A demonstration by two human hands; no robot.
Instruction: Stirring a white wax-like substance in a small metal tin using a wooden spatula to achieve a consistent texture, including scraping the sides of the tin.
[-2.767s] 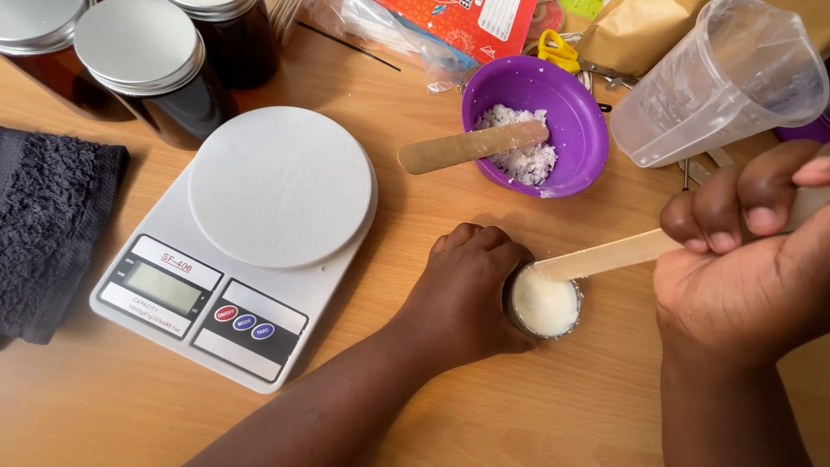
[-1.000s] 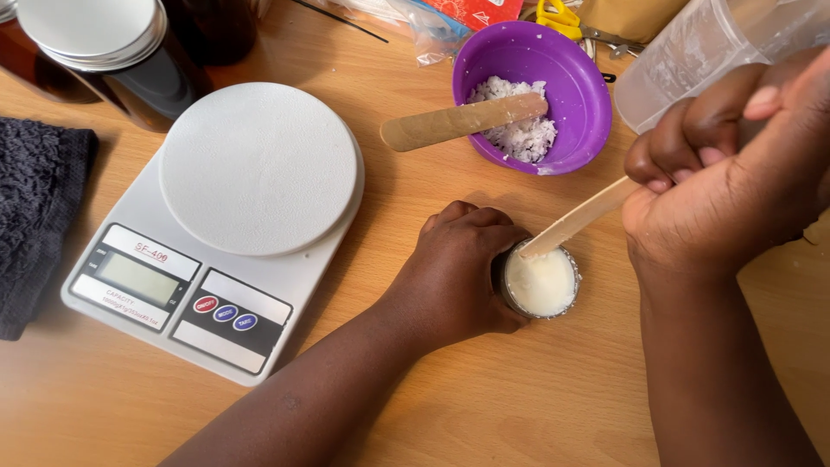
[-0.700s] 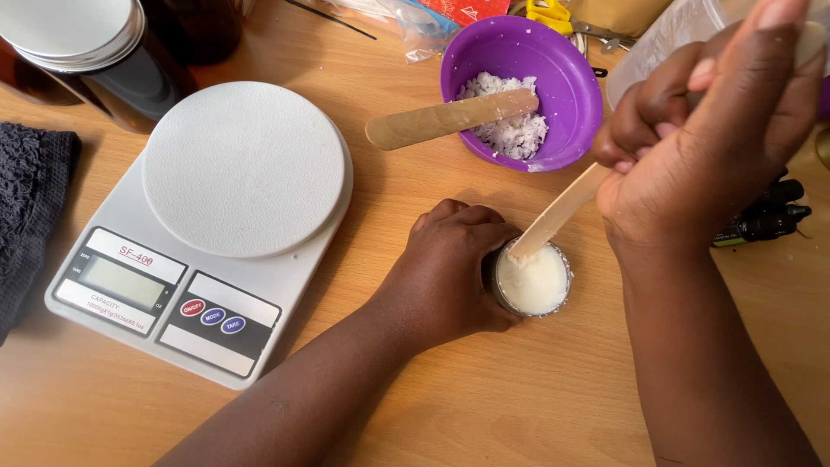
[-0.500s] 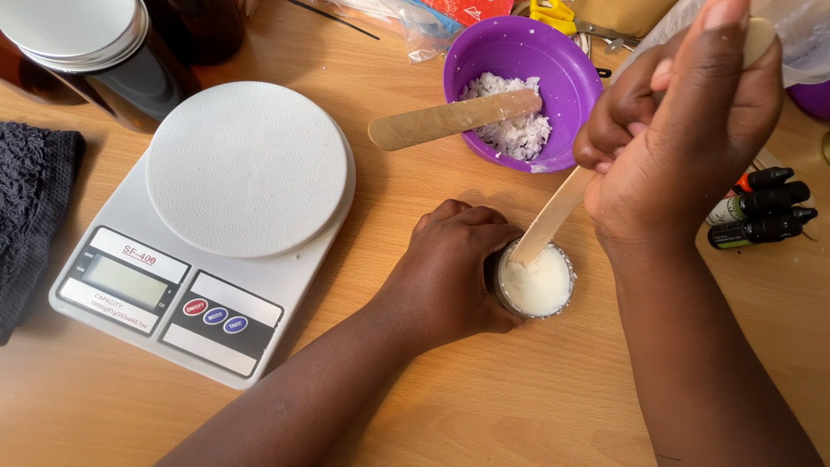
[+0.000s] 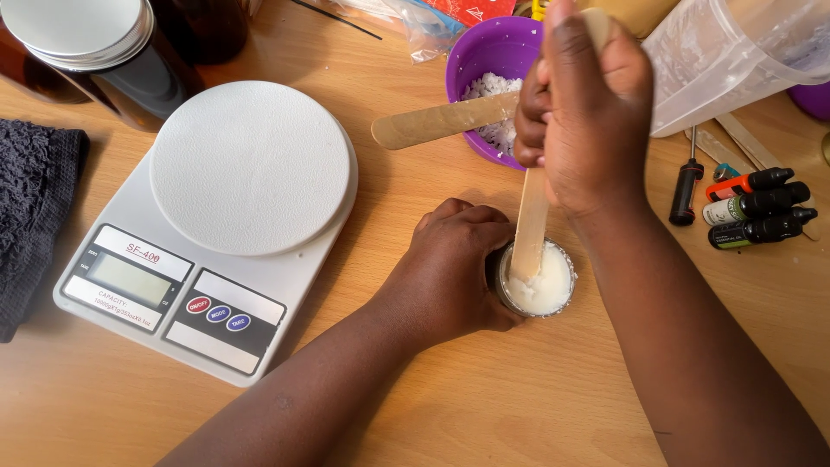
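My left hand (image 5: 454,272) wraps around a small clear jar (image 5: 538,280) filled with a white creamy substance, holding it on the wooden table (image 5: 536,406). My right hand (image 5: 586,112) grips a flat wooden stick (image 5: 529,232) nearly upright above the jar. The stick's lower end is pressed into the white substance. Behind my right hand stands a purple bowl (image 5: 477,71) with white flakes. A second wooden stick (image 5: 437,123) rests across that bowl's rim.
A white digital kitchen scale (image 5: 216,225) lies to the left. Dark jars with metal lids (image 5: 82,39) stand at the back left, beside a dark cloth (image 5: 35,207). A clear plastic jug (image 5: 735,60), a small screwdriver (image 5: 687,190) and three small dropper bottles (image 5: 756,207) are at the right.
My right hand has swung from the right side to above the jar, tilting the stick from slanted to nearly upright. My left hand has stayed on the jar. The view has shifted slightly.
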